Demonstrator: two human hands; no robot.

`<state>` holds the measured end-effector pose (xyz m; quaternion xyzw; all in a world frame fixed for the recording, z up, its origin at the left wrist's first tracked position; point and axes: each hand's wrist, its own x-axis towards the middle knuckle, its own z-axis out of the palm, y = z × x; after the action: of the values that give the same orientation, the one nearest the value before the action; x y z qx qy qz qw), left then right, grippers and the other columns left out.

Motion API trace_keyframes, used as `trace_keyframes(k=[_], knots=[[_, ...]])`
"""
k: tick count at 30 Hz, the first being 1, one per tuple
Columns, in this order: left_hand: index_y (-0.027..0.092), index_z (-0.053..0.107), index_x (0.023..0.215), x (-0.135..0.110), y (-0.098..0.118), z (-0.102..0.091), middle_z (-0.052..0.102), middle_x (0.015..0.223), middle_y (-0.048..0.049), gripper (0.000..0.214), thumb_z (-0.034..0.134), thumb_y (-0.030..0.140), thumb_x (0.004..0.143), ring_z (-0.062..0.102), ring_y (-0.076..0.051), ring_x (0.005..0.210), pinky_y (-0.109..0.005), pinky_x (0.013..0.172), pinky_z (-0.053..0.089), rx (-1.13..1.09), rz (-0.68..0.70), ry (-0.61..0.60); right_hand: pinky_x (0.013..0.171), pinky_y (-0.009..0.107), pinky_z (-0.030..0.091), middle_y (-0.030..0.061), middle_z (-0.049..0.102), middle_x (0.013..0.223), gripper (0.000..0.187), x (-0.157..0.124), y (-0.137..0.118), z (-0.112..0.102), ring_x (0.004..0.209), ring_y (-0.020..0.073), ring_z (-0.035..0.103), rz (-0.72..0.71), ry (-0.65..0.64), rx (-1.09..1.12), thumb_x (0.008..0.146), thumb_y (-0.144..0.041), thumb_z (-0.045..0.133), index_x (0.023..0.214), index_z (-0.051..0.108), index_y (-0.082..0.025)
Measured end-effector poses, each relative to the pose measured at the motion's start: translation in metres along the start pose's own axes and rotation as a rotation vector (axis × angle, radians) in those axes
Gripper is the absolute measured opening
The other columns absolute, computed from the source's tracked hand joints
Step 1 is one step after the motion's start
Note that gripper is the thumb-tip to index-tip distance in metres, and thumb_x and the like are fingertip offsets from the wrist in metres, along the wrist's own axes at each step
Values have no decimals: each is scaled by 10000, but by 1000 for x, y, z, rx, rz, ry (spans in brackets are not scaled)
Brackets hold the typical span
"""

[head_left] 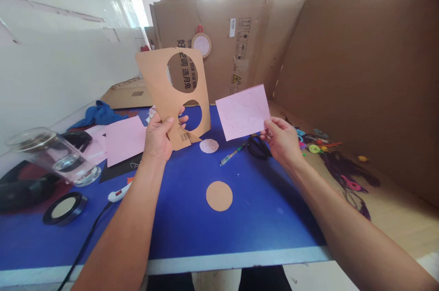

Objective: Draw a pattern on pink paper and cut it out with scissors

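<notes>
My left hand point(161, 135) grips a brown cardboard sheet point(156, 71) with two round holes cut through it, some fingers showing in the lower hole. Between thumb and fingers, my right hand point(281, 137) pinches the lower right edge of a pink sheet of paper point(243, 115) marked with faint lines. Both sheets are raised above the blue table. Below them lie a small round patterned piece of paper point(209, 146), a pen point(232, 154) and a plain cardboard disc point(219, 196). Black-handled scissors, it seems, or a dark loop point(259, 147) rests beside my right hand.
At left are a glass of water point(65, 158), a round black-rimmed object point(65, 207), a corded white tool point(120, 193) and more pink paper point(125, 137). Small colourful pieces point(318, 144) lie right. Cardboard walls point(360, 67) enclose the back and right; a round ornament point(201, 45) hangs there.
</notes>
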<state>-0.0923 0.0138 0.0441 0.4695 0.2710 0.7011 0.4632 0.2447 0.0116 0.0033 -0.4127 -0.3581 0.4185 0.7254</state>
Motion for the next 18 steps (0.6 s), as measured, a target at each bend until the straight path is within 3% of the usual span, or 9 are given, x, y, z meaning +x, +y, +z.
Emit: trace_keyframes(k=[18], knots=[[265,772,1126,5,-1,-6,846,1222,-67,325,883,268,820,823,-231,965,-337,802,655,17,43,8,494,158,554,-44,639,682,322,1,2,-1,564,82,611,9,-2,4,669,-344,963,837,722,-212]])
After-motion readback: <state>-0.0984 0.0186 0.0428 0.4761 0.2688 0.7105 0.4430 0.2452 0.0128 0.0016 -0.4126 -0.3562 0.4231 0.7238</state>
